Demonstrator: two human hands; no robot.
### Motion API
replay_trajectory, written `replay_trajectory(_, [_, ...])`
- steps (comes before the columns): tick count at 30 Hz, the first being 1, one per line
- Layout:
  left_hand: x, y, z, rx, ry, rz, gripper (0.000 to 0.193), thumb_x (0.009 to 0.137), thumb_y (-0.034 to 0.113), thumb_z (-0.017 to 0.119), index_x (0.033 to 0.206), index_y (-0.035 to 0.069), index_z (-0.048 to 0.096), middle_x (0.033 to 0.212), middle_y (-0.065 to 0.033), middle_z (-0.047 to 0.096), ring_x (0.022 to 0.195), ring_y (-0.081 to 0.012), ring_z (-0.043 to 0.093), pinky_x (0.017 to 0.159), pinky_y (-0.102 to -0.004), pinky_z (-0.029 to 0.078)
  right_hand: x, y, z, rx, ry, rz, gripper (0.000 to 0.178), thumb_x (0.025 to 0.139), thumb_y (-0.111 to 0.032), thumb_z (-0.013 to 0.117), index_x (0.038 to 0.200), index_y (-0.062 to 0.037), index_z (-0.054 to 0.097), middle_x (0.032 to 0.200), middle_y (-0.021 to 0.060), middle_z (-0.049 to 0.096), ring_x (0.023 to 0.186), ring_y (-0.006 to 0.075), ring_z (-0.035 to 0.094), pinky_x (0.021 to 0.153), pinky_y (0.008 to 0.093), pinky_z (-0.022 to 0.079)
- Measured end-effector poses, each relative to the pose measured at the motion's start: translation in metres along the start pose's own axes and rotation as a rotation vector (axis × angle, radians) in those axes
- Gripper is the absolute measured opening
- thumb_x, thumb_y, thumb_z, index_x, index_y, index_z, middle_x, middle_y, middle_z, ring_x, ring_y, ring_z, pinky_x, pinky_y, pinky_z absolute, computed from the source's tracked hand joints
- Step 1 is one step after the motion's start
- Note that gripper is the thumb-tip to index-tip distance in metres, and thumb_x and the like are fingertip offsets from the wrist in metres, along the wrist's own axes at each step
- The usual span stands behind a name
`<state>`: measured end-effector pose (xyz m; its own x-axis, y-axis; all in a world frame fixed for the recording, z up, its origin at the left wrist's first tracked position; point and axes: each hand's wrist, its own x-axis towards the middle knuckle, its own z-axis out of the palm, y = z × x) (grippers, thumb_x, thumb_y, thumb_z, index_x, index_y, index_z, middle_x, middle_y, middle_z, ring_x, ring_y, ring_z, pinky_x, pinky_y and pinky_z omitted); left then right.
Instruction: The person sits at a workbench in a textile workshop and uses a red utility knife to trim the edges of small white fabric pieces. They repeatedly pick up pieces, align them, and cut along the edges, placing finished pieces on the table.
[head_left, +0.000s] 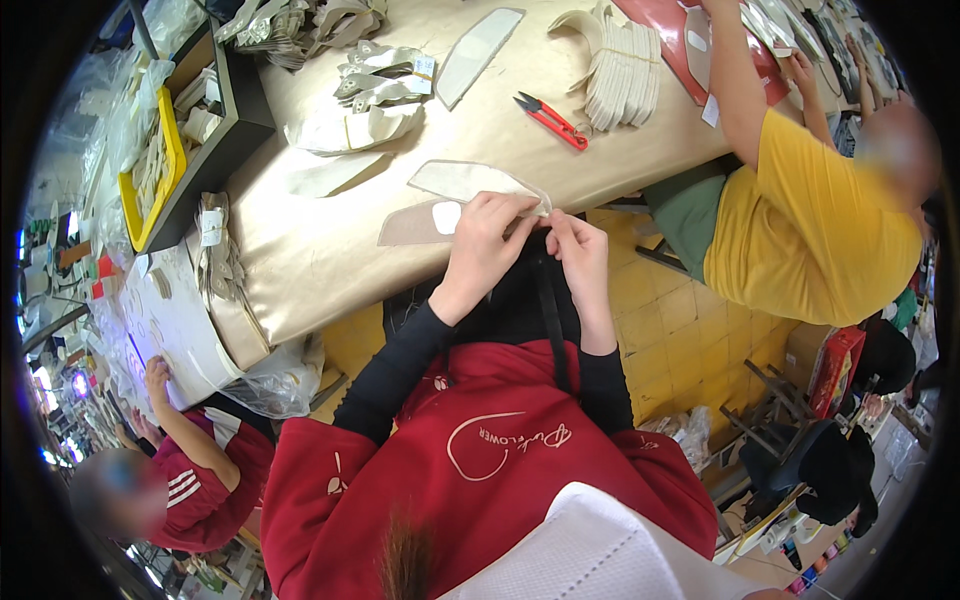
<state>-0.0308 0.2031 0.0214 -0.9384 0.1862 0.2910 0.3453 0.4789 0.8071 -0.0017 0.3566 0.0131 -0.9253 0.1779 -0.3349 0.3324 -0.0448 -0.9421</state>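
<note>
At the near edge of the table, my left hand (484, 248) is closed on a long, pale, curved cut piece (462, 178) with a darker edge, near its right end. My right hand (582, 258) pinches at the tip of that same piece, close to the left fingertips. What lies right between the fingers is too small to make out. Under and beside my left hand is a beige flat piece (405, 226) with a white patch (447, 216) on it. Farther off lie red-handled thread snips (550, 121), touched by neither hand.
On the gold-covered table (290, 250) lie a banded stack of pale strips (622, 75), bundled pieces (375, 90) and a single pale piece (480, 55). A dark box (235, 100) with a yellow tray (155, 170) stands left. Co-workers sit at right (810, 220) and lower left (190, 470).
</note>
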Motion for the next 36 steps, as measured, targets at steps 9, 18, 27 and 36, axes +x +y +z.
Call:
replay_trajectory(9, [0.034,-0.018,-0.028,0.149,-0.174,0.13,0.018,0.087,0.011,0.065,0.104,0.008,0.07,0.113,-0.0073,0.064,0.106,-0.0277,0.057,0.092,-0.0382,0.045,0.004,-0.004,0.011,-0.248,0.066,-0.103,0.015,0.091,-0.012,0.07,0.086,0.0027,0.071,0.065,-0.0046,0.059,0.058,0.0006,0.045,0.053,0.0193,0.035])
replay_trajectory(18, [0.049,-0.032,-0.029,0.049,-0.271,0.032,0.007,0.088,0.013,0.066,0.092,0.007,0.068,0.094,-0.0057,0.065,0.091,-0.0275,0.057,0.081,-0.0371,0.046,0.005,-0.018,0.005,-0.45,0.085,-0.463,0.012,0.085,-0.007,0.073,0.09,0.0034,0.068,0.068,0.0041,0.058,0.058,0.01,0.05,0.054,0.0254,0.041])
replay_trajectory(27, [0.044,-0.031,-0.018,0.163,-0.141,0.093,0.006,0.086,0.013,0.069,0.09,0.008,0.067,0.089,-0.0038,0.064,0.085,-0.0274,0.057,0.075,-0.0374,0.047,0.019,-0.023,0.021,-0.681,0.085,-0.565,0.019,0.079,-0.012,0.077,0.086,-0.0003,0.064,0.077,0.0121,0.059,0.07,0.0285,0.059,0.066,0.0422,0.048])
replay_trajectory(36, [0.019,-0.027,-0.033,-0.058,-0.086,-0.111,0.012,0.084,0.0,0.068,0.096,0.003,0.067,0.112,-0.0095,0.06,0.098,-0.0247,0.063,0.081,-0.0336,0.052,0.024,-0.03,0.027,-0.527,0.018,-0.405,0.017,0.079,-0.008,0.075,0.088,0.0006,0.064,0.082,0.0139,0.063,0.073,0.0325,0.062,0.07,0.0383,0.05])
